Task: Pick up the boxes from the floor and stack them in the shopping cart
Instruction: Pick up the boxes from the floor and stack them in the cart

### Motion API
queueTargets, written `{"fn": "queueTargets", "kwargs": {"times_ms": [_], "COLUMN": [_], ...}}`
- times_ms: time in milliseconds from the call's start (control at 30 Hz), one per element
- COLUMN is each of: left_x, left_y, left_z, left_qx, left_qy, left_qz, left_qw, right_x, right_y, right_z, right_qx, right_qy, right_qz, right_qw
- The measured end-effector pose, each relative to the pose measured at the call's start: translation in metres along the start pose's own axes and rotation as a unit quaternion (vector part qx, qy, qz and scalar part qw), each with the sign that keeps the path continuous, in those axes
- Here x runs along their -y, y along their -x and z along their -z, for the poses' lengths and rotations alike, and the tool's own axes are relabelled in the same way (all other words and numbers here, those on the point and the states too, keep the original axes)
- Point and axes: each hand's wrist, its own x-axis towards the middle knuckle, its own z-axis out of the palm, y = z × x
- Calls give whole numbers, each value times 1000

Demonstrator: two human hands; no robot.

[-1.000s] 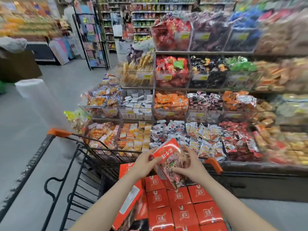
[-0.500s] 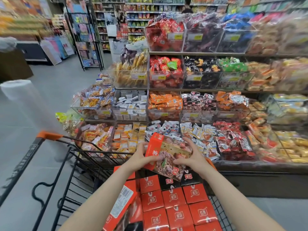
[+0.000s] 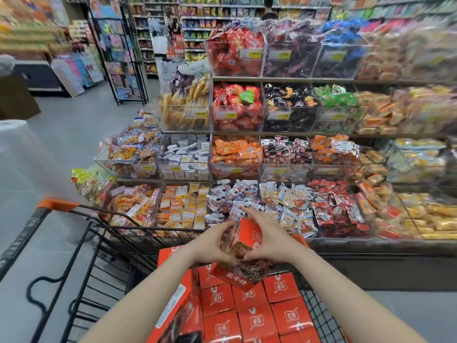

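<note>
Both hands on one red box (image 3: 243, 246), held tilted above the far end of the shopping cart (image 3: 103, 246), over the rows of red boxes (image 3: 249, 308) already packed flat in the basket. left hand (image 3: 212, 241) has fingers curled onto the box's left edge, right hand (image 3: 265, 240) wraps its top and right side, thumb underneath toward the near corner; neither hand is flat, both are gripping. Box looks like printed card carton, stiff enough to hold its shape, probably light given the loose two-hand hold, glossy so likely a bit slippery, corners will crush if squeezed. Best hold is on opposite short edges, palms flat on the faces, not fingertips on the corners. Another red carton (image 3: 173, 300) stands on edge against the left wall of the basket. Judging by the layer below, the gap at the far row is where this one goes: level it out first, then lower it square so it sits flush with its neighbours. Risk: it catches the wire rim or lands skewed on the row beneath. Snack bins (image 3: 235, 157) on the shelf sit just beyond the cart, not involved. No boxes on the floor visible in this view
</note>
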Motion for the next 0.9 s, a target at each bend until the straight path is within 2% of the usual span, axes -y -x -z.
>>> {"fn": "queueTargets", "kwargs": {"times_ms": [133,300,400,533,633,767,900], "left_x": [19,46,77,106,111,114,119], "left_y": [11,44,83,131,150,165,173], "left_z": [-12,-23,-18,-26,-35,-47,-60], "left_qx": [-38,-99,-144,-168,-172,-183,-143], "left_qy": [54,49,22,23,44,26,3], "left_qz": [30,48,112,187,225,239,275], "left_qw": [997,993,983,968,958,953,951], "right_x": [-17,-20,-27,-38,-42,-40,-45], "right_y": [3,-15,-35,-63,-83,-112,-133], "right_z": [-1,-30,-61,-105,-136,-166,-189], "right_qx": [78,96,115,161,174,142,137], "right_qy": [10,18,61,110,127,119,133], "right_qz": [-19,6,12,-1,8,34,52], "right_qw": [997,995,992,981,977,982,980]}}
